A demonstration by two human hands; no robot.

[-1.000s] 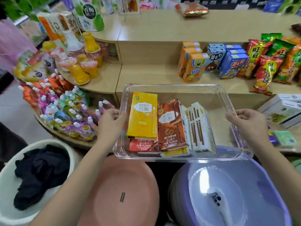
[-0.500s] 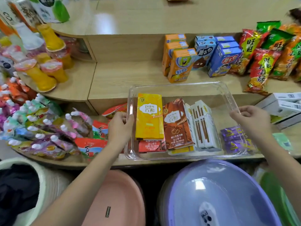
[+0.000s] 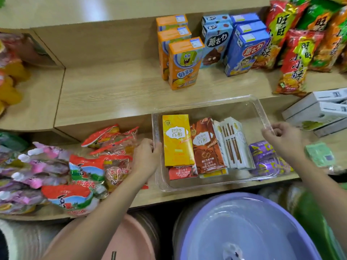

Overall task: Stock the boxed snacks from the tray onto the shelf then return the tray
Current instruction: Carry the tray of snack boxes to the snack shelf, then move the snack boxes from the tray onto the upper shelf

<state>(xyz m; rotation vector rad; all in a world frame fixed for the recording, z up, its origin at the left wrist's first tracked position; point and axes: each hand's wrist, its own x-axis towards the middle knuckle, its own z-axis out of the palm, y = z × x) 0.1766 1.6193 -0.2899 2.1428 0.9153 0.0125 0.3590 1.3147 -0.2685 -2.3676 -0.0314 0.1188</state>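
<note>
Held the clear rectangular plastic tray (image 3: 206,102) by both short sides: left hand (image 3: 145,156) curled round its left rim, right hand (image 3: 281,139) pinching its right rim. Had a flat yellow cardboard snack box (image 3: 177,139), a brown snack box (image 3: 207,147) and white stick-biscuit boxes (image 3: 232,143) lying inside the tray. Spotted upright orange cartons (image 3: 183,66) on the pale wooden shelf (image 3: 112,94) behind the tray. Couldn't tell if the tray touched the ledge below.

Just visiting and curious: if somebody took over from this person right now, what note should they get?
Hands: left hand and right hand each grip a side rim of the tray, at the low shelf.
The yellow box, brown box and white boxes all lie in it.
Done: tray is at the shelf; nothing stocked.
Left: shelve every box, return tray.
</note>
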